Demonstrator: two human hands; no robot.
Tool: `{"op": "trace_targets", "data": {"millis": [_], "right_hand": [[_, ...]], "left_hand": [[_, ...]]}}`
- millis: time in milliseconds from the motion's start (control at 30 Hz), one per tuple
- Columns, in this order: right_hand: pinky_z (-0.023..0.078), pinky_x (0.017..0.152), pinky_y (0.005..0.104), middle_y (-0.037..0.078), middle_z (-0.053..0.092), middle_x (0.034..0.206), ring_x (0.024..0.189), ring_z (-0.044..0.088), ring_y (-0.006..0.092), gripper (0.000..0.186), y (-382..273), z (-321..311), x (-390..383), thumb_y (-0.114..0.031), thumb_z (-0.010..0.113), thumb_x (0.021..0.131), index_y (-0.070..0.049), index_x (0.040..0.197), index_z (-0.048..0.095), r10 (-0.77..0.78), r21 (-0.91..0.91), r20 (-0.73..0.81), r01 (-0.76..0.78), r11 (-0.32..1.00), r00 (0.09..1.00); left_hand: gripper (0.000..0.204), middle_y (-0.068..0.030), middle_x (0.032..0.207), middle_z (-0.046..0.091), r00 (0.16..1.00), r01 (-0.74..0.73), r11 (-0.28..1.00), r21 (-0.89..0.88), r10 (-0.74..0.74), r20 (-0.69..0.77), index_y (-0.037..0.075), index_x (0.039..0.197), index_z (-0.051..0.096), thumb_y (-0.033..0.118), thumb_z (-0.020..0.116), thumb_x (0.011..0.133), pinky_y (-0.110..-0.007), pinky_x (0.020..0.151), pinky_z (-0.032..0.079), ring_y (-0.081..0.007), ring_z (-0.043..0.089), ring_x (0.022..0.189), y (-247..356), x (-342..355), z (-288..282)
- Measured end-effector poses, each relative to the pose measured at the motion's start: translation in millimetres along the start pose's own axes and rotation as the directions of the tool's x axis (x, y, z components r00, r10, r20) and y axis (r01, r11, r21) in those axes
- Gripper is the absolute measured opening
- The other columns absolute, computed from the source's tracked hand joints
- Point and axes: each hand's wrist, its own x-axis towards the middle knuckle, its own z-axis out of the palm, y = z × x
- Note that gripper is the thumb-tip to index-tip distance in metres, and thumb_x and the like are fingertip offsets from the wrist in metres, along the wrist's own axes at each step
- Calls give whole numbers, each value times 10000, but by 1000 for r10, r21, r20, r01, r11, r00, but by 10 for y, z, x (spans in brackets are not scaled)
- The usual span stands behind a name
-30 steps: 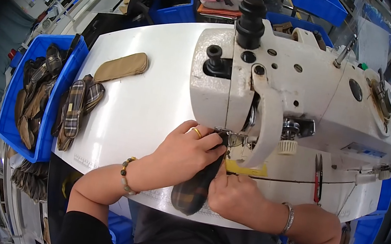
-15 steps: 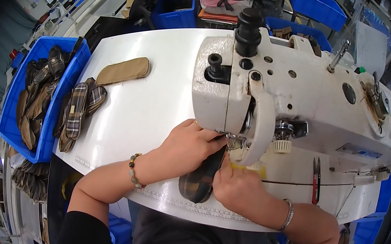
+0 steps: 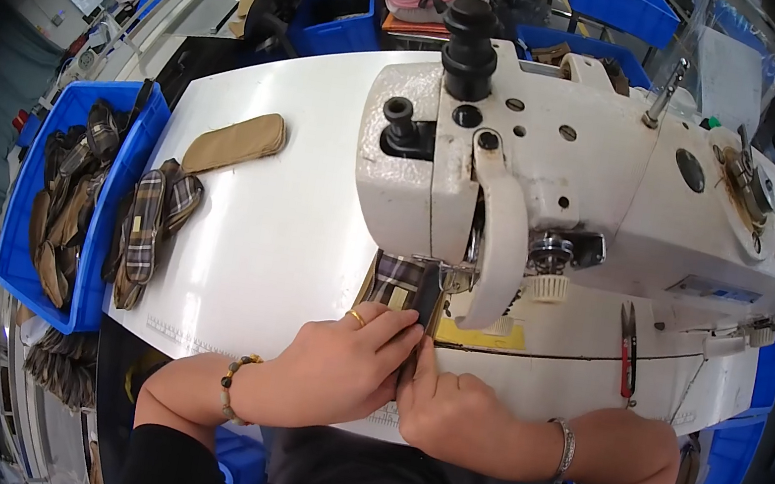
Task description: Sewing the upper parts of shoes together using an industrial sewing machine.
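A plaid fabric piece (image 3: 394,288) with a dark edge strip (image 3: 429,293) lies under the head of a white sewing machine (image 3: 405,195). My left hand (image 3: 335,359) grips its near part from the left, fingertips pressed onto the dark strip. From the right, my right hand (image 3: 453,407) pinches the same edge, its index finger pointing up along the strip and the other fingers curled. The two hands almost meet in front of the needle area. My hands cover the near end of the piece, and the machine head hides the needle point.
On the white table (image 3: 307,180) lie a tan padded piece (image 3: 235,142) and a small pile of plaid pieces (image 3: 146,231). A blue bin (image 3: 91,283) full of similar pieces stands at the left. Red-handled thread snips (image 3: 629,353) lie right of the machine.
Both hands have come back toward me, away from the needle. The piece has shifted; its plaid part with a small pale label now shows beneath the machine head. The view has moved slightly.
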Motion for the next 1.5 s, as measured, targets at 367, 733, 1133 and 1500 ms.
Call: {"op": "trace_targets", "data": {"millis": [367, 733, 1133, 1500], "right_hand": [[368, 404, 231, 304, 703, 856, 439, 518, 104, 206, -53, 70, -9, -163, 583, 675, 11, 729, 680, -23, 20, -54, 24, 1000, 998], [353, 400, 230, 309, 698, 826, 425, 503, 104, 202, -54, 68, -1, -178, 579, 662, 4, 680, 665, -38, 12, -70, 39, 999, 997], [415, 406, 256, 273, 702, 847, 466, 539, 125, 166, 114, 203, 54, -133, 606, 671, 17, 722, 656, 21, -47, -92, -25, 999, 996], [498, 443, 294, 298, 693, 993, 515, 618, 156, 264, 224, 252, 47, -115, 603, 728, 56, 907, 695, 124, 53, -24, -123, 991, 992]], "left_hand": [[280, -8, 775, 549, 996, 25, 999, 24, -23, -87, 44, 1043, 700, 156, 655, 791, -314, 482, 479, -169, 596, 617, -14, 67, 138], [225, -11, 739, 565, 997, 52, 997, -64, -55, -46, 67, 1002, 723, 172, 675, 809, -337, 464, 466, -190, 605, 577, -33, 129, 119], [216, -24, 719, 584, 987, 109, 991, -79, -117, -109, 69, 979, 735, 224, 664, 845, -348, 474, 478, -210, 637, 608, -210, 314, 160], [327, 2, 859, 619, 989, 123, 992, 0, -123, -78, 104, 1102, 701, 179, 699, 783, -472, 971, 444, -214, 638, 913, -224, 200, 23]]}}
